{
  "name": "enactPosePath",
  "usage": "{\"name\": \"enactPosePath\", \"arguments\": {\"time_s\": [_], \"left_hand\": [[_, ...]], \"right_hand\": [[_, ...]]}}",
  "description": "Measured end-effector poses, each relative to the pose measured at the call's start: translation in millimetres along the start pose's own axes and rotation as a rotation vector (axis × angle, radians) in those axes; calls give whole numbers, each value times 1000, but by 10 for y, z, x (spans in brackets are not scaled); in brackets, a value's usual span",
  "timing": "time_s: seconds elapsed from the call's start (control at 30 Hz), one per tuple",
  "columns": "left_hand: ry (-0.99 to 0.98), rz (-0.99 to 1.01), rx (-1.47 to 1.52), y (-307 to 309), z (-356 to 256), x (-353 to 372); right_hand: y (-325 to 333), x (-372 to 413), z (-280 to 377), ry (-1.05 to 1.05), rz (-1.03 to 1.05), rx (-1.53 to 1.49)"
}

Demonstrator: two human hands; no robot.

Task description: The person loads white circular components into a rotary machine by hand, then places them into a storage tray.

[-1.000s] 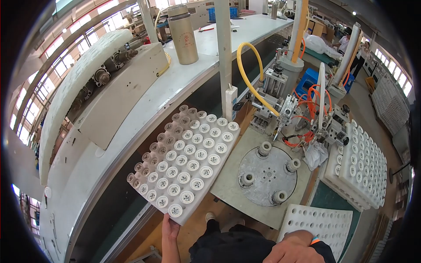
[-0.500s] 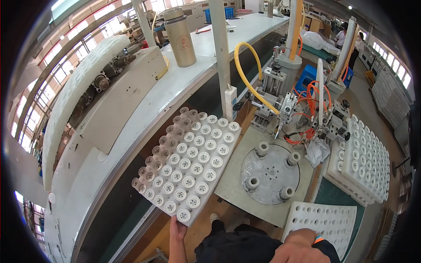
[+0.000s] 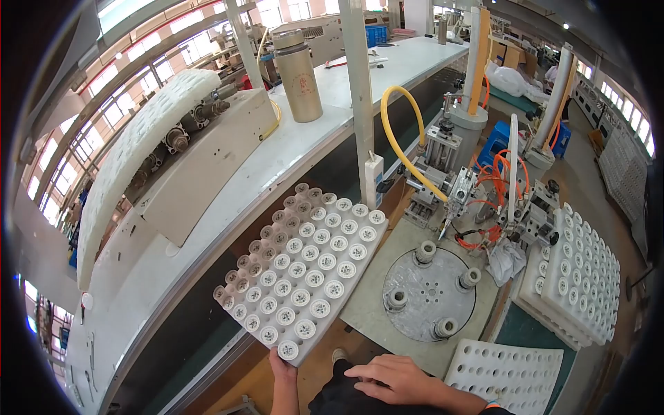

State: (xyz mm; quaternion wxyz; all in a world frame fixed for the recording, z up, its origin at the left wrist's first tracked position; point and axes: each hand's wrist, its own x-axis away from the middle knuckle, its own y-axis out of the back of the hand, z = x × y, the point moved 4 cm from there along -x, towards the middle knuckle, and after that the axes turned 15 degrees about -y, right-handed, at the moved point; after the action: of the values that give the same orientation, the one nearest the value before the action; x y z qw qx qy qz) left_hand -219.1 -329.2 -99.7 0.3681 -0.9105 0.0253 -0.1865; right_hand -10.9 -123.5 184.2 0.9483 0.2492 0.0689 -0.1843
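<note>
My left hand (image 3: 283, 366) grips the near corner of a white tray (image 3: 309, 344), thumb on top and fingers underneath. The tray is filled with rows of round white cups (image 3: 300, 297), each showing small dark parts inside; those along the left side look clearer. My right hand (image 3: 391, 379) hangs over my lap, palm down with fingers loosely apart, holding nothing. To the right of the tray lies a round metal turntable (image 3: 415, 304) bearing several upright cylindrical holders (image 3: 396, 299).
A dispensing head with a yellow hose (image 3: 392, 135) stands behind the turntable. At right are stacked filled trays (image 3: 588, 283) and a white perforated tray (image 3: 512, 356). A metal flask (image 3: 299, 83) stands on the long bench (image 3: 228, 200). An upright post (image 3: 360, 104) rises behind the held tray.
My right hand has come from the lower right, over the perforated tray's edge, leftward to above my lap. My left hand keeps its hold on the tray. The camera view has shifted slightly.
</note>
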Motion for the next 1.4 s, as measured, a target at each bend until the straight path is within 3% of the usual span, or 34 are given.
{"name": "enactPosePath", "arguments": {"time_s": [0.17, 0.37, 0.47, 0.63, 0.77, 0.9, 0.97, 1.03, 1.07, 1.13, 1.17, 1.23, 1.27, 1.4], "left_hand": [[-80, -30, 8, 134, 10, 73], [-152, -68, 5, 204, -188, 112], [-192, 42, 64, 124, -330, 20], [-252, 66, -22, 418, -722, -544], [-262, 107, -151, 520, -970, -1241], [-265, 73, -245, 230, -1065, -1903], [-153, 122, -216, 94, -1015, -2242], [-76, -20, -205, -121, -902, -2555], [-83, 8, -241, -715, -870, -2367], [-45, 151, -237, -1212, -652, -2505], [-23, 269, -221, -1386, -524, -2554], [11, 346, -195, -1529, -188, -2827], [-9, 412, -183, -1783, -31, -2858], [23, 517, -138, -2514, 659, -3144]], "right_hand": [[-47, 114, -312, -107, 35, 77], [-144, 93, -601, -180, 129, -40], [-193, -70, -706, -194, 184, -14], [-279, -412, -738, -289, 167, 196], [-258, -615, -797, -415, 156, 177], [-227, -645, -905, -490, 21, 193], [-195, -582, -949, -537, -49, 164], [-136, -503, -987, -638, -138, 137], [-121, -442, -987, -653, -164, 134], [-87, -242, -1058, -839, -259, 113], [-85, -135, -1096, -851, -282, 119], [-117, 265, -1247, -1136, -455, 15], [-180, 467, -1309, -1151, -475, 17], [-728, 1958, -1828, -1412, -1085, 309]]}}
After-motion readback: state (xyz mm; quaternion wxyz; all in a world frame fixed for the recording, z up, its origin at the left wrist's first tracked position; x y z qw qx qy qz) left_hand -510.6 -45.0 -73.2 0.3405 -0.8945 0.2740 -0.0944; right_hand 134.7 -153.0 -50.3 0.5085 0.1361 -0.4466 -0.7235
